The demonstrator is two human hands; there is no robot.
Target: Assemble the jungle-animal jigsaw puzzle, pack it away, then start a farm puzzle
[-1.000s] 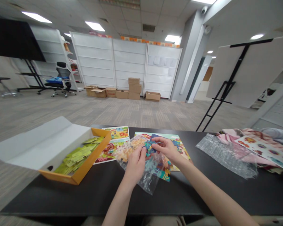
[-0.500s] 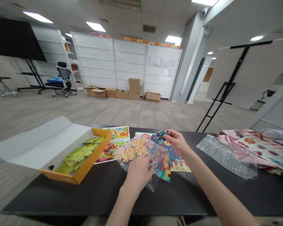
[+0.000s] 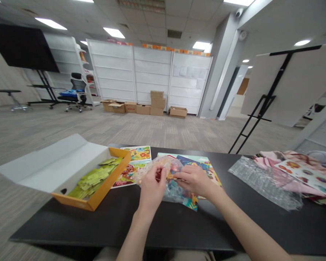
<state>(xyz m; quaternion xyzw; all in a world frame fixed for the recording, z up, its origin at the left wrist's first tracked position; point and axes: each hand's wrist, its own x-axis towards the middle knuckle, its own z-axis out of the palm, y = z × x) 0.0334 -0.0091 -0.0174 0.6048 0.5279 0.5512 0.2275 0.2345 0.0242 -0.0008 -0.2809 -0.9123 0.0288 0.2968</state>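
My left hand pinches the edge of a clear plastic bag that holds orange and yellow puzzle pieces. The fingers of my right hand are closed at the bag's mouth, over or inside it; what they grip is hidden. The bag lies on top of a colourful puzzle board on the black table. Two more picture boards lie to the left of it.
An open orange box with green puzzle pieces stands at the left, its white lid folded back. A second clear bag and pink patterned cloth with a picture sheet lie at the right. Easel and cardboard boxes stand beyond.
My right hand, which held blue puzzle pieces up above the board, has come back down to the bag's mouth. My left hand has shifted up to the bag's edge.
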